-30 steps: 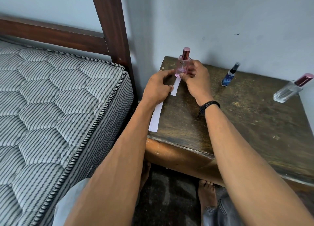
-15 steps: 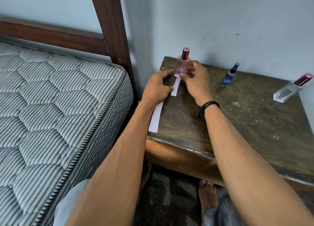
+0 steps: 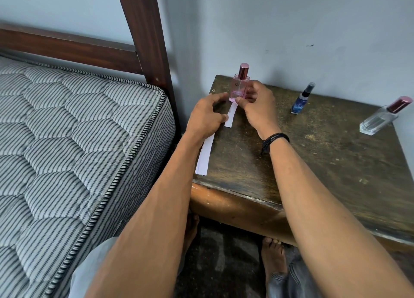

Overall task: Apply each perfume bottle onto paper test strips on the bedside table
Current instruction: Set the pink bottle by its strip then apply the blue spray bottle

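A pink perfume bottle [image 3: 239, 87] with a rose metallic cap stands upright at the back left corner of the bedside table [image 3: 313, 163]. My right hand [image 3: 257, 110] grips its lower body from the right. My left hand [image 3: 206, 116] pinches a white paper test strip [image 3: 231, 118] whose far end lies at the bottle's base. More white strips [image 3: 205, 157] lie under my left wrist along the table's left edge. A small blue spray bottle [image 3: 301, 100] stands further right. At the far right a clear bottle [image 3: 379, 119] with a maroon cap leans against the wall.
A striped mattress [image 3: 78, 152] and a dark wooden bedpost [image 3: 143, 35] border the table on the left. The wall runs directly behind the bottles. My bare feet [image 3: 273, 259] rest on the floor under the table's front edge.
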Demonstrator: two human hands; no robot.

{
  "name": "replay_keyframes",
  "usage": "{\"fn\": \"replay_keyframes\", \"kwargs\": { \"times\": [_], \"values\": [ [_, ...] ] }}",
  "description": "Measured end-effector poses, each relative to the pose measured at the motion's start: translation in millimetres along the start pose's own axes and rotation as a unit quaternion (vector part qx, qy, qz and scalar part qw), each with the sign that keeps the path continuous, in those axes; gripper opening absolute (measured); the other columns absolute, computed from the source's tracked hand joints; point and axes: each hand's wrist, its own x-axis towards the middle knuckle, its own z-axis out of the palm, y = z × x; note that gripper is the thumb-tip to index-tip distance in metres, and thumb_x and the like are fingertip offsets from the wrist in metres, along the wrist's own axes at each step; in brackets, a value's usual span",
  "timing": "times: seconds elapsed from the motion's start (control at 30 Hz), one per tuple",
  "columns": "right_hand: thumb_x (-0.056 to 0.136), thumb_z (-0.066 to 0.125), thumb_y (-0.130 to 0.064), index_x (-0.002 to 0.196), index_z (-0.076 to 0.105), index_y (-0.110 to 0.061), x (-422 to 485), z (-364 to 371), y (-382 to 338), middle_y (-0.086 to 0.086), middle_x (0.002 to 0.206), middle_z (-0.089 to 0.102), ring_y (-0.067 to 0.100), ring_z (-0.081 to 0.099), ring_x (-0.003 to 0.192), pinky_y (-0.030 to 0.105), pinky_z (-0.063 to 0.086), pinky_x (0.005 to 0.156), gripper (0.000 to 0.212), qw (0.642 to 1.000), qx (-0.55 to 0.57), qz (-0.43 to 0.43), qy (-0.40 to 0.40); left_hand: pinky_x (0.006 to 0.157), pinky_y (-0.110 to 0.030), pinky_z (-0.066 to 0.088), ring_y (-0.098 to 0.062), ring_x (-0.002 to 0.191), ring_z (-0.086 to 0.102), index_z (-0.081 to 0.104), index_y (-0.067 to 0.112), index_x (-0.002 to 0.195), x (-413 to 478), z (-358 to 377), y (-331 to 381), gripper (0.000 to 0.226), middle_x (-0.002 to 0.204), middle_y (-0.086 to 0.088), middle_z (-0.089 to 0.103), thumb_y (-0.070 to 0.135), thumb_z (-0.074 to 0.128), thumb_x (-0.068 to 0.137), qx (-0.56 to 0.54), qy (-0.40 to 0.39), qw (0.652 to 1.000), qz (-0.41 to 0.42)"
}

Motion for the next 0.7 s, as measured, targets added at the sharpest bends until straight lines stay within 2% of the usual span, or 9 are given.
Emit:
{"fn": "replay_keyframes", "kwargs": {
  "times": [0.27,0.47,0.57,0.63,0.7],
  "values": [
    [0.085,0.08,-0.011,0.128,0.066,-0.024,-1,-1,-1,-0.006,0.112,0.073,0.01,0.069,0.101,0.037,0.057,0.096,0.047,1.0,-0.001,0.002,-0.003,0.107,-0.039,0.05,-0.009,0.117,0.062,0.064,0.029,0.133,2,0,-4,0.053,0.129,0.008,0.067,0.006,0.072,0.086,-0.022,0.022,0.999,-0.011],
    [0.085,0.079,-0.004,0.135,0.059,-0.021,-5,-4,-6,0.0,0.118,0.071,0.01,0.068,0.104,0.025,0.056,0.093,0.057,1.0,0.017,0.014,-0.008,0.108,-0.038,0.048,-0.01,0.118,0.06,0.062,0.03,0.135,2,1,-4,0.055,0.132,0.008,0.065,0.006,0.073,0.086,-0.012,0.018,1.0,-0.012],
    [0.084,0.079,-0.001,0.142,0.053,-0.017,-5,-8,-8,0.002,0.122,0.069,0.011,0.067,0.107,0.024,0.055,0.095,0.066,0.999,0.034,0.034,-0.012,0.108,-0.034,0.048,-0.009,0.118,0.061,0.063,0.026,0.134,2,1,-3,0.054,0.131,0.008,0.066,0.004,0.073,0.086,-0.025,0.023,0.999,-0.008],
    [0.084,0.078,0.0,0.145,0.05,-0.015,-7,-10,-10,0.001,0.121,0.068,0.009,0.065,0.105,0.02,0.053,0.094,0.069,0.998,0.044,0.051,-0.018,0.108,-0.03,0.047,-0.006,0.117,0.061,0.065,0.023,0.133,1,0,-4,0.053,0.131,0.008,0.066,0.001,0.072,0.085,-0.037,0.038,0.999,-0.002],
    [0.085,0.076,0.004,0.146,0.049,-0.014,-10,-13,-11,-0.001,0.116,0.068,0.007,0.063,0.102,0.015,0.05,0.088,0.069,0.996,0.042,0.069,-0.022,0.108,-0.031,0.048,-0.007,0.118,0.061,0.068,0.02,0.129,1,-2,-6,0.049,0.126,0.008,0.069,-0.002,0.071,0.084,-0.057,0.062,0.996,0.002]
  ]
}}
